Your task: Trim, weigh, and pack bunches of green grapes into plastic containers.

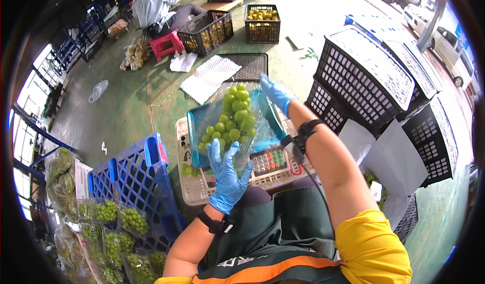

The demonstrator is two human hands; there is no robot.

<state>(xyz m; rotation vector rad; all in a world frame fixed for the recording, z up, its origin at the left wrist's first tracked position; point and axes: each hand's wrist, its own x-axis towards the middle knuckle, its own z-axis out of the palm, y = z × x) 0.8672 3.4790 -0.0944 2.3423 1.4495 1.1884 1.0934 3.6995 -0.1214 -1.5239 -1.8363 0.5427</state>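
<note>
A clear plastic bag with a bunch of green grapes (pixel 235 113) lies on the blue tray (pixel 198 113) of a weighing scale with a keypad (pixel 270 162). My left hand (pixel 227 178), in a blue glove, is at the lower end of the bag with its fingers spread; the fingertips reach the plastic near the lowest grapes. My right hand (pixel 276 94), also in a blue glove, is beside the bag's upper right, over the tray's far right side. Its fingers are stretched out, seen edge-on, and I cannot see anything held in them.
A blue plastic crate (pixel 136 170) stands at my left beside several bagged grape bunches (pixel 118 243). Black crates (pixel 361 74) are stacked at the right, near white paper sheets (pixel 391 155). Farther off, a person (pixel 156 6) sits on a red stool (pixel 166 45) by fruit crates (pixel 206 32).
</note>
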